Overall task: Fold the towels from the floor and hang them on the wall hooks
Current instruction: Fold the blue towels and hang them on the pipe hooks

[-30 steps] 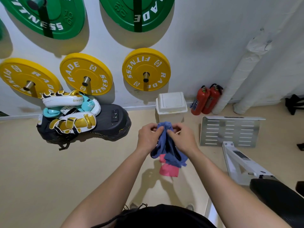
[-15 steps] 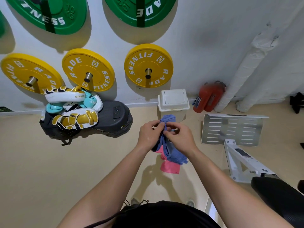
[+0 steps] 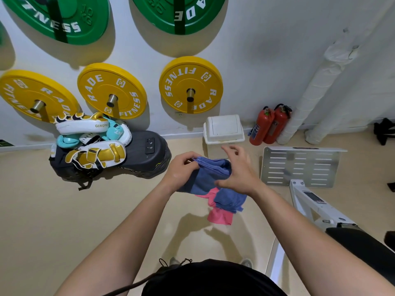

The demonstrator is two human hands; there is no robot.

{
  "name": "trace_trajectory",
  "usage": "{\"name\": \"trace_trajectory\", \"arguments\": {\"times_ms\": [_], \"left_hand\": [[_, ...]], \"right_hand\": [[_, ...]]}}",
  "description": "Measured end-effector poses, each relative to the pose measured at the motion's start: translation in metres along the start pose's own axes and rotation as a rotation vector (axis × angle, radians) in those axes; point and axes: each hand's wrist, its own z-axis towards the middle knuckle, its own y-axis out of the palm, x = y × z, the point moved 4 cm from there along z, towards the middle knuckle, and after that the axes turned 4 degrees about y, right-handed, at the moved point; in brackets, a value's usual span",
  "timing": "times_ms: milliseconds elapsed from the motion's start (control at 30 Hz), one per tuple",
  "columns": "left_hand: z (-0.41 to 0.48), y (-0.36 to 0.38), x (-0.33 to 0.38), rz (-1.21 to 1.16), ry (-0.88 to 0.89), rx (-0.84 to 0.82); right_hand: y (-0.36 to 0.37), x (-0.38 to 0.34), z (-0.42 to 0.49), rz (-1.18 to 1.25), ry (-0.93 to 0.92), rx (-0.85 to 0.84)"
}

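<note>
Fabric hangs nearest me: the pink towel (image 3: 220,216) dangles under the blue towel (image 3: 210,174), both off the floor. My left hand (image 3: 183,167) pinches the blue hem. My right hand (image 3: 237,173) has its fingers spread, thumb against the cloth. I judge I am mid-fold. Next I must catch the loose corner, then find a hook on the wall (image 3: 256,60) beyond.

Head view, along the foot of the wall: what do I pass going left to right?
Pile of boxing pads → white lidded bin → two red fire extinguishers → white wrapped pipes.
</note>
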Motion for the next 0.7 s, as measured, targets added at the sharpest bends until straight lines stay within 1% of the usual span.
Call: {"name": "trace_trajectory", "arguments": {"times_ms": [100,200,300,367,433,500,533,600,700], "left_hand": [[-0.003,0.001,0.004,0.039,0.036,-0.055],[-0.003,-0.004,-0.005,0.151,0.05,-0.03],[-0.006,-0.003,-0.019,0.262,0.056,0.043],[-0.008,0.005,-0.024,0.204,-0.005,0.107],[-0.008,0.012,-0.024,0.09,-0.09,0.161],[-0.007,0.02,-0.024,-0.083,-0.158,0.139],[-0.007,0.024,-0.024,-0.168,-0.177,0.103],[-0.006,0.03,-0.024,-0.247,-0.184,0.052],[-0.001,0.034,-0.019,-0.255,-0.164,0.089]], "right_hand": [[0.011,-0.006,0.002,-0.054,-0.062,-0.165],[0.007,-0.004,0.001,0.045,-0.007,-0.186],[-0.006,0.002,0.001,0.148,0.069,-0.132],[-0.011,0.003,0.002,0.287,0.148,-0.041],[-0.013,0.002,0.003,0.5,0.2,0.021],[-0.015,0.001,0.002,0.689,0.208,0.056],[-0.018,0.002,0.002,0.741,0.206,0.073],[-0.025,0.005,0.003,0.72,0.19,0.119],[-0.029,0.012,0.001,0.58,0.168,0.187]]}}
